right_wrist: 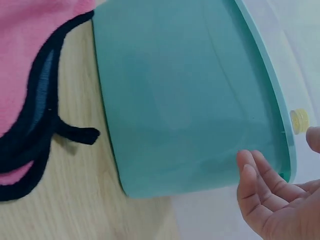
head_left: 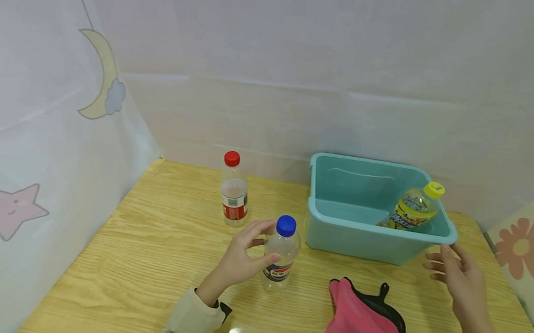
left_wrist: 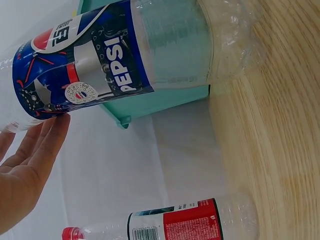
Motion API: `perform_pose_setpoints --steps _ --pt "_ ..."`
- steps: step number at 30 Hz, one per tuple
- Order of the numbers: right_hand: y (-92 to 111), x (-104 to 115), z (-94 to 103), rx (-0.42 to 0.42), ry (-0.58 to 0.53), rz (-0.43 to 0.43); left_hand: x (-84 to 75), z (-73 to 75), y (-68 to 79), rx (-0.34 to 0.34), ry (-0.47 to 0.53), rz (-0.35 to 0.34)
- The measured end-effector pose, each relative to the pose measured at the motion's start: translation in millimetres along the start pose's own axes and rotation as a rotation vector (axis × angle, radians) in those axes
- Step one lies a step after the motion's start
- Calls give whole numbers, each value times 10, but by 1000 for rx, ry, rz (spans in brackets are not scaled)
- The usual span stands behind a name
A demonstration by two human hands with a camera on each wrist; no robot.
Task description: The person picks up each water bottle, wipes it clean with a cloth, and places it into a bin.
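An upright clear Pepsi bottle with a blue cap stands on the table. My left hand is at its left side, thumb in front and fingers spread toward the back. In the left wrist view, extended fingers meet the edge of its label; firm contact cannot be told. My right hand is by the front right corner of a teal bin, fingers loosely bent and holding nothing. Inside the bin leans a yellow-capped bottle with a yellow label.
A red-capped clear bottle with a red and white label stands behind my left hand. A pink cloth item with black trim lies in front of the bin. White printed sheets hang behind the wooden table.
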State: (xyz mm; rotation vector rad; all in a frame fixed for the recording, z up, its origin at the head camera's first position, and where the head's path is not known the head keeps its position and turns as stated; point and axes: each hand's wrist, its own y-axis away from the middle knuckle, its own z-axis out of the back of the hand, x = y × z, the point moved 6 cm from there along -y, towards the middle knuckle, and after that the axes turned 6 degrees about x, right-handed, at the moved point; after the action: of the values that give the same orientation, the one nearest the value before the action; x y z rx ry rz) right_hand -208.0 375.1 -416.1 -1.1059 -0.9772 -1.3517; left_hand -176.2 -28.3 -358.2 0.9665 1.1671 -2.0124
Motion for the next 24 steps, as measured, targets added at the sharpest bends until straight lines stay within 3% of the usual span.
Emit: perform_pose_setpoints --steps 1,9,11,17,24 --pt "-7 29 -8 14 20 0 2 -1 -1 0 0 -4" --pt "-83 102 -18 23 -143 -28 269 -36 5 -17 -52 -83" --pt "-109 106 -16 28 -204 -36 273 -27 -13 -22 -54 -111" --pt "-189 62 -20 120 -480 -69 158 21 -136 -31 -39 -182" --pt "-233 25 -14 134 -534 -93 -137 145 -389 -61 -76 -281"
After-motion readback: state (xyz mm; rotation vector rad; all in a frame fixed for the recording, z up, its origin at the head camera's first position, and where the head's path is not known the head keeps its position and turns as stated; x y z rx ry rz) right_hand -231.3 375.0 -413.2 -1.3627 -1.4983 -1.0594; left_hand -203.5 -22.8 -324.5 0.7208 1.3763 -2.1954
